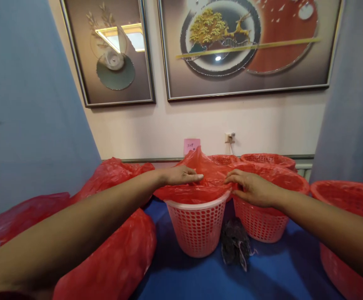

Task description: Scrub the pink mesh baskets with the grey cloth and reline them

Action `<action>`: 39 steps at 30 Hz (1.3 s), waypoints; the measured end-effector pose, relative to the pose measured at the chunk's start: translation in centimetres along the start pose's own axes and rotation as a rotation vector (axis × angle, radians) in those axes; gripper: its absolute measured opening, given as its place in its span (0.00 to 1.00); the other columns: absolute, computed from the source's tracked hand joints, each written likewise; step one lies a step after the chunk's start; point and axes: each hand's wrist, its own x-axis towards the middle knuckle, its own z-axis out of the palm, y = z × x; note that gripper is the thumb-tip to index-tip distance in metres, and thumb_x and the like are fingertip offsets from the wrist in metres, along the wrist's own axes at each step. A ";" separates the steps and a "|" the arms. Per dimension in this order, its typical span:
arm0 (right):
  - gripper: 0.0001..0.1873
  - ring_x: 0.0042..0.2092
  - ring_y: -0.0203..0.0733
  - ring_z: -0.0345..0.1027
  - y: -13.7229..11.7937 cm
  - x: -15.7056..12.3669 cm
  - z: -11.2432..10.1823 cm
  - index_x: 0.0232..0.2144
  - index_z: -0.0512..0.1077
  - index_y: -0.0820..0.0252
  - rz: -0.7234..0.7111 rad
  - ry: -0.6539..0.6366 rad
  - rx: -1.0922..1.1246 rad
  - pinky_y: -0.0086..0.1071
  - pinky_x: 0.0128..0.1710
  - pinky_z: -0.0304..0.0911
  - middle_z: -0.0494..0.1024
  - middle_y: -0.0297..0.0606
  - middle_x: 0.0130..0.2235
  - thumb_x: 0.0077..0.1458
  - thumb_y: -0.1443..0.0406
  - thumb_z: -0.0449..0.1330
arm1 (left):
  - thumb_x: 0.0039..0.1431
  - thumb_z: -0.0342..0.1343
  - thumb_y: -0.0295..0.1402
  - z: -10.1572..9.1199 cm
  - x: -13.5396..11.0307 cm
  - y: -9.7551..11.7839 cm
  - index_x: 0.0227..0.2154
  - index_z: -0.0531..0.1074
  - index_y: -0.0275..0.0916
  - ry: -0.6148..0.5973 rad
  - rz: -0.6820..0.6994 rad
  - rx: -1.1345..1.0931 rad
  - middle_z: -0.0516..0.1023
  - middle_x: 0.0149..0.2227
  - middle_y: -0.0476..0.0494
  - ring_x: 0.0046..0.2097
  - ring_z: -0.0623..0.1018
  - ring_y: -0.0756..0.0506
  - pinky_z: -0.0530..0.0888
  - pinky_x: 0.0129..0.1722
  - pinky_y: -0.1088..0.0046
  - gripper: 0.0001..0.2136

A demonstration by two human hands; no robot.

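Note:
A red plastic bag (pixel 190 194) lies loosely over the mouth of a pink perforated basket (pixel 197 229), its film bunched up in a peak at the back. My left hand (pixel 181 175) rests on the bag at the basket's far side, thumb stretched out to the right, fingers partly hidden behind it. At the right of the rim, my right hand (pixel 255 187) has its fingers bent and apart from the thumb, close to the bag's edge. Behind that hand stands another pink basket (pixel 263 227) lined with red film. Between these two baskets lies a crumpled dark bundle (pixel 235 241).
Filled-looking red bags (pixel 122 254) crowd the left side of the blue tabletop (pixel 181 279). More lined baskets stand at the back and a large one (pixel 341 258) at the right. A pink note (pixel 191 145) and a socket (pixel 230 138) are on the wall below framed pictures.

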 end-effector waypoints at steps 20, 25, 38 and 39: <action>0.15 0.49 0.48 0.77 -2.1 -5.9 6.7 0.52 0.74 0.49 -0.069 0.259 -0.149 0.43 0.45 0.78 0.78 0.44 0.54 0.66 0.66 0.54 | 0.67 0.49 0.28 10.4 -12.3 -1.7 0.44 0.76 0.45 0.428 0.139 0.425 0.82 0.44 0.42 0.44 0.80 0.41 0.78 0.46 0.59 0.11; 0.14 0.47 0.48 0.78 -2.3 -6.4 7.3 0.52 0.72 0.49 0.047 0.295 -0.100 0.46 0.44 0.78 0.77 0.44 0.54 0.66 0.65 0.54 | 0.65 0.54 0.31 10.7 -13.5 -2.0 0.48 0.73 0.46 0.431 0.067 0.299 0.82 0.49 0.41 0.48 0.82 0.40 0.81 0.48 0.59 0.10; 0.15 0.46 0.55 0.76 -2.4 -3.4 6.1 0.49 0.69 0.56 0.342 0.256 -0.222 0.48 0.44 0.74 0.79 0.47 0.45 0.59 0.68 0.56 | 0.61 0.60 0.31 8.5 -7.7 -1.8 0.45 0.75 0.41 0.311 0.041 0.319 0.82 0.42 0.41 0.45 0.80 0.39 0.75 0.48 0.56 0.10; 0.17 0.46 0.55 0.77 -2.3 -3.1 5.9 0.50 0.70 0.57 0.390 0.215 -0.246 0.47 0.44 0.73 0.79 0.48 0.46 0.58 0.68 0.56 | 0.61 0.60 0.30 8.4 -7.6 -2.2 0.40 0.75 0.40 0.283 0.018 0.339 0.81 0.38 0.43 0.41 0.79 0.40 0.75 0.45 0.58 0.06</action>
